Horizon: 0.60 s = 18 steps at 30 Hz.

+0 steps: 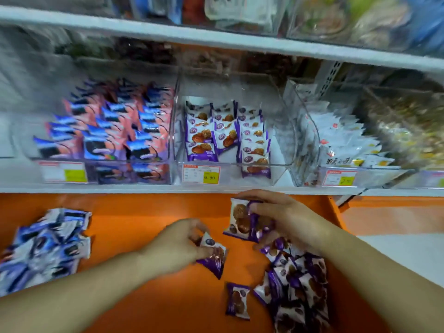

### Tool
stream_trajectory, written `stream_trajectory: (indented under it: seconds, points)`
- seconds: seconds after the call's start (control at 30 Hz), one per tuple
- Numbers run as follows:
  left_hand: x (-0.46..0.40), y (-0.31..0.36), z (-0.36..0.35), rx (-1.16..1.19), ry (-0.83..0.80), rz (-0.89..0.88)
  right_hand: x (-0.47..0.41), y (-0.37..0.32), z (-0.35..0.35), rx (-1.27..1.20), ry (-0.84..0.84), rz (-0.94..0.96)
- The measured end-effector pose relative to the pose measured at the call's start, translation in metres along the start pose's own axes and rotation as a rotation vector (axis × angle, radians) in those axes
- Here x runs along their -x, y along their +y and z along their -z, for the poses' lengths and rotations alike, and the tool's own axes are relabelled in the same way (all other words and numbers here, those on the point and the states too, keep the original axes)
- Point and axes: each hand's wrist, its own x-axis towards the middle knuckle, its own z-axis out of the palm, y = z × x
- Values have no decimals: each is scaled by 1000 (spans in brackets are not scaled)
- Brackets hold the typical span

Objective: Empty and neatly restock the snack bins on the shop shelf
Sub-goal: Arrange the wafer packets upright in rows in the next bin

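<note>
Loose purple-and-white biscuit packets [298,292] lie heaped on an orange ledge [149,227] nearest the viewer, just below the right forearm. Left hand [179,246] pinches 1 packet [213,257] by its upper edge, fingers curled. Right hand [276,210] grips a small upright stack of packets [240,219], fingers wrapped over the top. Above the ledge, the clear middle bin [230,167] holds 3 tidy rows of the same biscuits. A blue packet pile [45,246] sits at the far left of the ledge. These packets look light, crinkly and slippery, with brittle contents; holding them by the flat faces seems safest.
</note>
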Motion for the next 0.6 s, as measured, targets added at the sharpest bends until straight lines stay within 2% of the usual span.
stream_trajectory:
  seconds: [0.23, 0.37, 0.47, 0.6]
  points:
    - [88, 91, 85, 320, 124, -214, 32, -89, -46, -291, 148, 163]
    - [101, 112, 107, 441, 189, -277, 51, -96, -58, -219, 320, 378]
    - [101, 118, 113, 506, 213, -277, 54, -93, -56, -149, 366, 398]
    - [97, 116, 109, 591, 137, -257, 57, -90, -54, -117, 363, 369]
